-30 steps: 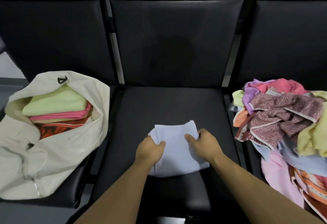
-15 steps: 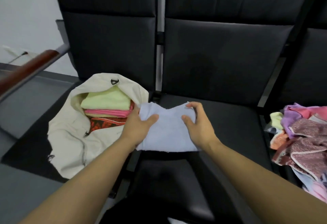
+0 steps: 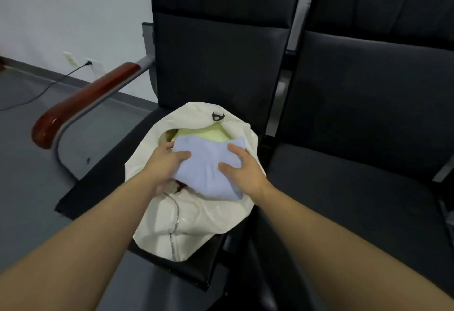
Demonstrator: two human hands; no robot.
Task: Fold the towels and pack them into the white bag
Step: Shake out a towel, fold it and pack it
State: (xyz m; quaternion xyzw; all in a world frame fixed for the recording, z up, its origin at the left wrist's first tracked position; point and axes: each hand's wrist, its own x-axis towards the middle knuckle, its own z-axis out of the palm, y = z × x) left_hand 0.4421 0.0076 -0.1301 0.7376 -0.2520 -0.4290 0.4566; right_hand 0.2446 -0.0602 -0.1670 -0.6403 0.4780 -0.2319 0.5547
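Both hands, left grip (image 3: 164,166) and right grip (image 3: 242,171), clasp the folded blue towel (image 3: 208,168) between them at frame centre, its long axis running upper-left to lower-right over the white bag (image 3: 196,222).

Blue towel (image 3: 208,170) hides the white bag's (image 3: 196,222) contents.

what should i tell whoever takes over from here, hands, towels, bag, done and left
Left hand: gripping the left side of the folded light blue towel.
Right hand: gripping its right side.
The towel sits at the mouth of the white bag on the left seat, over a yellow-green towel already inside.
Done: this towel is folded and carried to the bag.
Left: push it in and release. No unfolded towels are in view now.
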